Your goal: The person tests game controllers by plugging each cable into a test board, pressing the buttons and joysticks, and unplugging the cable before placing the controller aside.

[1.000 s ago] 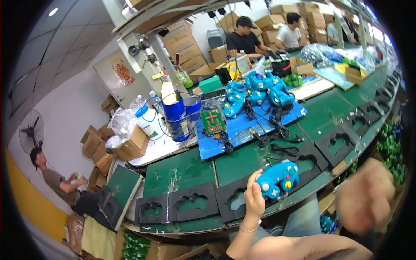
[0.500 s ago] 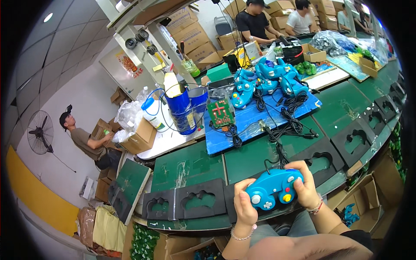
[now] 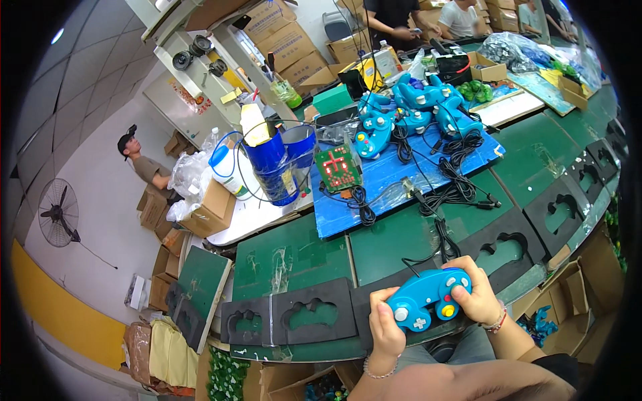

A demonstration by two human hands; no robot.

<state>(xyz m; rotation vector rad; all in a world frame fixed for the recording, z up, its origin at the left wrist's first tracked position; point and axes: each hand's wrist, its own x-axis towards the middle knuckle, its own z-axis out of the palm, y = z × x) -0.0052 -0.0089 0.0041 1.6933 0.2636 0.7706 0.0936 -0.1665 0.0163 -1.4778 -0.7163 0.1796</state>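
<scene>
While both hands were at the near edge of the bench, this was how the things lay:

Left hand: the left hand (image 3: pixel 383 325) was closed around the left grip of a blue game controller (image 3: pixel 428 299), with the thumb on its face.

Right hand: the right hand (image 3: pixel 479 296) was closed around the right grip of the same controller, the thumb lying near the coloured buttons; a bead bracelet sat on that wrist.

Controller: it was held in the air between the two hands, just above the front edge of the green workbench (image 3: pixel 294 254), face up. It had a grey stick, a grey cross pad and red, yellow and green buttons.

Cable: a black cable (image 3: pixel 438 237) ran from the top of the controller up over the bench toward the blue mat (image 3: pixel 394 174).

Foam trays: black foam trays (image 3: pixel 311 313) with controller-shaped cut-outs lay in a row along the front of the bench, just beside the left hand; the cut-outs near it held nothing.

Other controllers: several blue controllers (image 3: pixel 414 107) lay together at the far side of the blue mat, well apart from the hands, with coiled black cables beside them.

Circuit board: a green circuit board (image 3: pixel 338 167) with red lights lay on the left part of the mat.

Bucket: a blue bucket (image 3: pixel 281 164) stood to the left of the mat, next to a white bottle (image 3: pixel 227 167).

People: one person in a cap (image 3: pixel 144 164) sat by cardboard boxes at the far left; others stood behind the bench.
</scene>
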